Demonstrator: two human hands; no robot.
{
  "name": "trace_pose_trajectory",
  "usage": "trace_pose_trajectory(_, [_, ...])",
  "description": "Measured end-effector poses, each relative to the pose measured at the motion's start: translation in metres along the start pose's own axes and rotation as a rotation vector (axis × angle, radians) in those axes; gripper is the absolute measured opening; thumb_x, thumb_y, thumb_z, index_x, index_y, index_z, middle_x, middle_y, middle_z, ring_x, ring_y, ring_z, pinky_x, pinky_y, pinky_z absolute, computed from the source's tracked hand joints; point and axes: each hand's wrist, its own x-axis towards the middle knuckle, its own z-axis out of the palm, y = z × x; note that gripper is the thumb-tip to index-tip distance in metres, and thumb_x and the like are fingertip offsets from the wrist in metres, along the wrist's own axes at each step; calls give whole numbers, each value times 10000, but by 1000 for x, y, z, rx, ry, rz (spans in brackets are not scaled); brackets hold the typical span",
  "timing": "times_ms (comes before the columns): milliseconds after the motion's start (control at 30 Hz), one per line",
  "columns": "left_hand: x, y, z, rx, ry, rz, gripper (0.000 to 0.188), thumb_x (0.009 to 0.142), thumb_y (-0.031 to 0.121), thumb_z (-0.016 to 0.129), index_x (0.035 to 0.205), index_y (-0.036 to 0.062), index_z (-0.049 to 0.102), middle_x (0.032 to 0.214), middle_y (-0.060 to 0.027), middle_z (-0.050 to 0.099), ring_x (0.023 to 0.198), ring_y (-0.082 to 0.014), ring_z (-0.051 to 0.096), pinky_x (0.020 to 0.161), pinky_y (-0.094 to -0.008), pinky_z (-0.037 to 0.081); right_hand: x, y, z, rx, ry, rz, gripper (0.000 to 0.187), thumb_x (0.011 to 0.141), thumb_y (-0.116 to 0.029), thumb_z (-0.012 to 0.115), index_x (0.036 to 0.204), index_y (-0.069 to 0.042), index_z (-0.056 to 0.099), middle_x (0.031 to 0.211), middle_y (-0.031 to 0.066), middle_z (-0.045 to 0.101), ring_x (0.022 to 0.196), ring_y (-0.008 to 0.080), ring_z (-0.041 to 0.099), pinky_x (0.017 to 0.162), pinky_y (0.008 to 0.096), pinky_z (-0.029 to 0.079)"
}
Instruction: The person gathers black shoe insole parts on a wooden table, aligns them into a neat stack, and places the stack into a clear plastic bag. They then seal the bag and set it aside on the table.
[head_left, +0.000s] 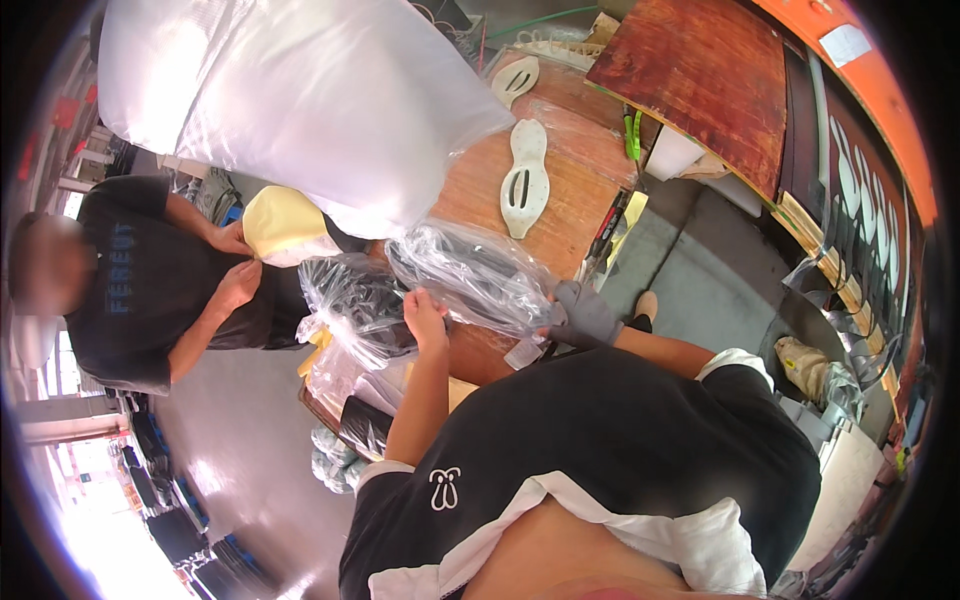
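Note:
On the wooden table [566,212] in front of me lies a clear plastic bag [470,275] with something dark inside. My left hand [426,318], bare, is closed on the plastic at its near left end. At the bag's right end my right hand [584,314], in a grey glove, is closed on the edge of the plastic. Beside my left hand, a second crinkled plastic bag [350,300] also has dark contents, which I cannot make out through the folds. Two pale, slotted, figure-eight-shaped plates [524,185] lie farther back.
A co-worker [150,280] at the left holds a yellow and white piece [285,225]. A large translucent plastic sheet [310,100] covers the far left. Green-handled scissors [632,132] hang near a reddish wooden board [700,75]. A dark flat piece [365,425] lies by my left forearm.

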Motion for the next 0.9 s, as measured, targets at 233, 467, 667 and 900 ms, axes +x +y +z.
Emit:
trace_pose_trajectory(233, [24, -88, -20, -5, -58, -587, 124, 896, 177, 403, 874, 86, 485, 652, -78, 503, 501, -214, 540, 418, -395, 477, -4, 18, 20, -101, -63, -243, 218, 728, -244, 635, 871, -100, 553, 692, 121, 581, 616, 348, 574, 570, 444, 460])
trace_pose_trajectory(467, [53, -71, 4, 142, -78, -813, 328, 903, 245, 456, 1183, 76, 466, 986, -85, 566, 812, -206, 579, 609, -391, 479, -23, 64, 41, -298, -280, -68, 279, 726, -215, 632, 964, -82, 572, 739, 135, 600, 692, 331, 603, 601, 443, 478])
trace_pose_trajectory(667, [5, -21, -2, 299, -199, -554, 477, 913, 273, 503, 1337, 84, 396, 1206, -78, 547, 1014, -192, 559, 733, -328, 465, -33, 88, 56, -159, -218, 107, 422, 724, -208, 641, 1087, -45, 502, 953, 186, 604, 823, 364, 598, 703, 458, 479])
trace_pose_trajectory(900, [32, 32, -20, 301, 88, 212, 567, 839, 209, 614, 1301, -48, 409, 1212, -156, 539, 1084, -267, 522, 958, -336, 387, -21, 73, 41, -29, -142, 127, 468, 719, -134, 606, 1168, -65, 491, 1038, 198, 576, 943, 387, 573, 777, 446, 470])
